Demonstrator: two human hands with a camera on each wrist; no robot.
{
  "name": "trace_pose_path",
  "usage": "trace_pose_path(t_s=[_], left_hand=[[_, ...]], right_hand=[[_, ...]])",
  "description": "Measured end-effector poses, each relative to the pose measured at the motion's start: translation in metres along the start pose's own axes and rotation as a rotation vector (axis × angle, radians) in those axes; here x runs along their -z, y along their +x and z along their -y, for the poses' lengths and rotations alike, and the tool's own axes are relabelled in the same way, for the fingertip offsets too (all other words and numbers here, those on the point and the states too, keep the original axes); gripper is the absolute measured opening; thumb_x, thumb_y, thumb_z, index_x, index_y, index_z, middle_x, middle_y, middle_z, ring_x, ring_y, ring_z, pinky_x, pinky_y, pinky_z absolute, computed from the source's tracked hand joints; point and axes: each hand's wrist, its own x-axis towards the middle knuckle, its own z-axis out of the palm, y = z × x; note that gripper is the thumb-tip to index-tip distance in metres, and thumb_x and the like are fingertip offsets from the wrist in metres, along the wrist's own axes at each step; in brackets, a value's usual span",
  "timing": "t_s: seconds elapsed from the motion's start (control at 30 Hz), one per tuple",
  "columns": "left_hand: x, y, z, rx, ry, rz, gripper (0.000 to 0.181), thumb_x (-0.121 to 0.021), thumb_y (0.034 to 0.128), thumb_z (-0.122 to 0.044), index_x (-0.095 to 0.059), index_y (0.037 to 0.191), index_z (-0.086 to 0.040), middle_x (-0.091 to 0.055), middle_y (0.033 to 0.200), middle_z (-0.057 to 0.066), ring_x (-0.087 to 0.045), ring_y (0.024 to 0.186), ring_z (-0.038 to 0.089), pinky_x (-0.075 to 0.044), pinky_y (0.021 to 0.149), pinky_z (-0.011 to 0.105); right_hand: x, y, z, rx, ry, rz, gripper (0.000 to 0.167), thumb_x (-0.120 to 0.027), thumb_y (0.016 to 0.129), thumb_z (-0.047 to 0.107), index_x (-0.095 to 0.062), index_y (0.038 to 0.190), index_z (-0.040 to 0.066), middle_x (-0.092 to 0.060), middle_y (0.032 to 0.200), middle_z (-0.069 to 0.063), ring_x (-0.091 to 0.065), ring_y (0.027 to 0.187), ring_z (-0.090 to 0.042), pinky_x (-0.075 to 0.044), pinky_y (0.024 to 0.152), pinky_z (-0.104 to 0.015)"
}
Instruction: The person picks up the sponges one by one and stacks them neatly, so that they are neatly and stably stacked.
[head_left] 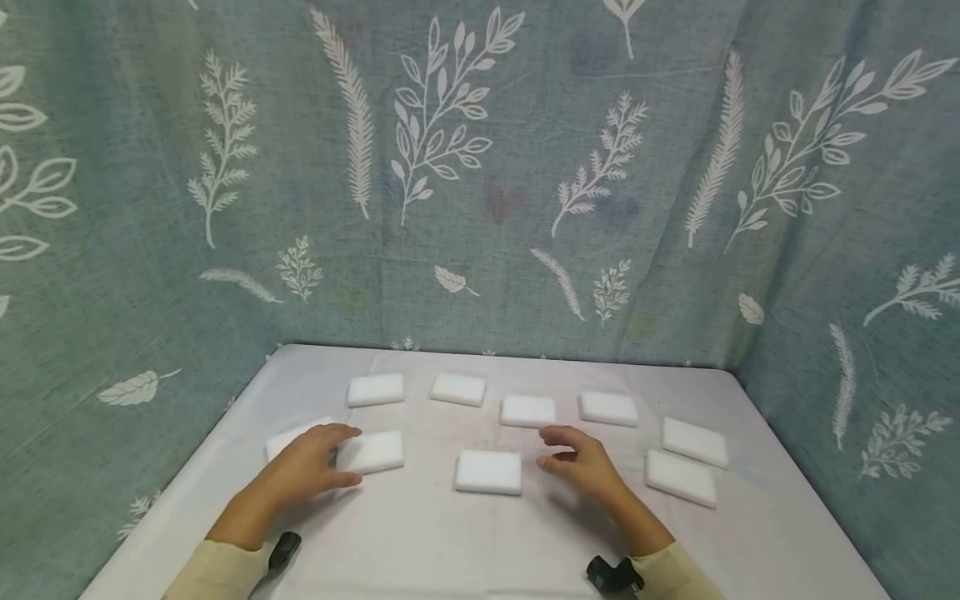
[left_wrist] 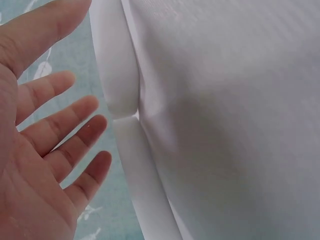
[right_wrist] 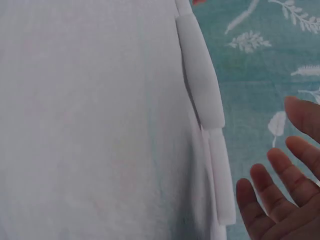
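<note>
Several white rectangular foam sponges lie flat on the table. My left hand (head_left: 309,460) hovers at the left, fingers spread and holding nothing, partly hiding one left sponge (head_left: 288,437) and the near edge of another sponge (head_left: 377,452). In the left wrist view, its fingers (left_wrist: 80,115) are apart from the pale sponges there (left_wrist: 119,60). My right hand (head_left: 588,468) hovers with nothing in it, right of the front middle sponge (head_left: 488,472) and just below another sponge (head_left: 528,411). The right wrist view shows its fingers (right_wrist: 265,185) loosely extended, clear of the sponges (right_wrist: 202,75).
A white cloth covers the table (head_left: 420,542). Along the back sit more sponges (head_left: 377,389), and two sponges (head_left: 681,477) lie close together at the right. A green leaf-patterned curtain (head_left: 480,250) encloses the back and sides. Dark wrist devices (head_left: 613,575) show near the sleeves.
</note>
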Motion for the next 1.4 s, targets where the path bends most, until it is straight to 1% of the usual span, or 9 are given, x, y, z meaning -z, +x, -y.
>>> trace_pose_path(t_s=[0.13, 0.27, 0.6, 0.7, 0.83, 1.0, 1.1, 1.2, 1.4], left_hand=[[-0.002, 0.000, 0.001, 0.008, 0.000, 0.019, 0.077, -0.087, 0.0686, -0.042, -0.060, 0.131, -0.006, -0.055, 0.132, 0.019, -0.047, 0.123, 0.042, -0.038, 0.100, 0.058], [-0.002, 0.000, 0.001, -0.002, 0.010, 0.021, 0.077, -0.089, 0.0665, -0.040, -0.060, 0.129, -0.006, -0.054, 0.133, 0.020, -0.047, 0.123, 0.043, -0.038, 0.100, 0.058], [-0.004, 0.003, 0.009, -0.045, 0.048, 0.002, 0.070, -0.090, 0.0649, -0.037, -0.064, 0.124, -0.009, -0.057, 0.129, 0.016, -0.049, 0.122, 0.039, -0.040, 0.099, 0.056], [-0.004, 0.005, 0.011, -0.035, 0.056, -0.001, 0.070, -0.091, 0.0638, -0.036, -0.065, 0.123, -0.009, -0.059, 0.126, 0.015, -0.051, 0.120, 0.038, -0.041, 0.099, 0.055], [-0.005, 0.007, 0.011, -0.015, 0.057, -0.006, 0.070, -0.092, 0.0624, -0.035, -0.066, 0.122, -0.009, -0.062, 0.122, 0.014, -0.052, 0.116, 0.037, -0.042, 0.097, 0.054], [-0.005, 0.010, 0.010, -0.002, 0.059, 0.008, 0.068, -0.091, 0.0642, -0.036, -0.066, 0.122, -0.009, -0.063, 0.119, 0.013, -0.053, 0.114, 0.037, -0.043, 0.095, 0.053], [-0.002, 0.011, 0.009, -0.013, 0.049, -0.017, 0.066, -0.090, 0.0656, -0.032, -0.066, 0.122, -0.008, -0.063, 0.119, 0.013, -0.053, 0.115, 0.038, -0.042, 0.096, 0.054], [0.000, 0.012, 0.007, -0.031, -0.007, -0.038, 0.065, -0.090, 0.0676, -0.028, -0.064, 0.123, -0.006, -0.062, 0.121, 0.014, -0.052, 0.116, 0.039, -0.042, 0.097, 0.054], [-0.001, 0.013, 0.001, -0.050, -0.095, -0.020, 0.063, -0.088, 0.0712, -0.028, -0.063, 0.125, -0.007, -0.060, 0.125, 0.015, -0.054, 0.117, 0.037, -0.044, 0.096, 0.053]], right_hand=[[-0.007, 0.003, -0.010, -0.014, -0.038, 0.071, 0.042, -0.077, 0.083, 0.008, -0.063, 0.121, -0.001, -0.061, 0.122, -0.017, -0.058, 0.112, -0.040, -0.050, 0.092, -0.048], [-0.012, 0.009, -0.027, -0.019, -0.074, 0.130, 0.044, -0.080, 0.081, 0.013, -0.065, 0.121, 0.003, -0.059, 0.126, -0.009, -0.059, 0.113, -0.035, -0.051, 0.092, -0.041], [-0.023, 0.010, -0.030, -0.009, -0.048, 0.153, 0.046, -0.083, 0.079, 0.019, -0.066, 0.119, 0.005, -0.059, 0.125, -0.003, -0.058, 0.115, -0.027, -0.049, 0.095, -0.037], [-0.025, 0.010, -0.032, -0.026, -0.090, 0.173, 0.046, -0.083, 0.078, 0.022, -0.067, 0.119, 0.010, -0.059, 0.126, -0.001, -0.059, 0.112, -0.025, -0.050, 0.094, -0.036], [-0.028, 0.011, -0.035, -0.027, -0.190, 0.193, 0.047, -0.086, 0.074, 0.026, -0.068, 0.117, 0.018, -0.060, 0.125, 0.002, -0.060, 0.107, -0.021, -0.050, 0.092, -0.038], [-0.032, 0.011, -0.035, -0.019, -0.273, 0.208, 0.048, -0.088, 0.070, 0.025, -0.069, 0.114, 0.019, -0.061, 0.122, 0.003, -0.059, 0.107, -0.019, -0.050, 0.091, -0.038], [-0.033, 0.012, -0.032, -0.015, -0.277, 0.191, 0.047, -0.088, 0.071, 0.024, -0.069, 0.113, 0.018, -0.061, 0.123, 0.003, -0.060, 0.105, -0.018, -0.051, 0.090, -0.037], [-0.031, 0.013, -0.030, -0.016, -0.265, 0.170, 0.046, -0.088, 0.071, 0.023, -0.069, 0.113, 0.018, -0.062, 0.121, 0.003, -0.060, 0.104, -0.018, -0.051, 0.090, -0.037], [-0.027, 0.011, -0.032, -0.010, -0.280, 0.192, 0.047, -0.088, 0.071, 0.026, -0.069, 0.113, 0.018, -0.062, 0.121, 0.002, -0.060, 0.104, -0.019, -0.051, 0.090, -0.037]])
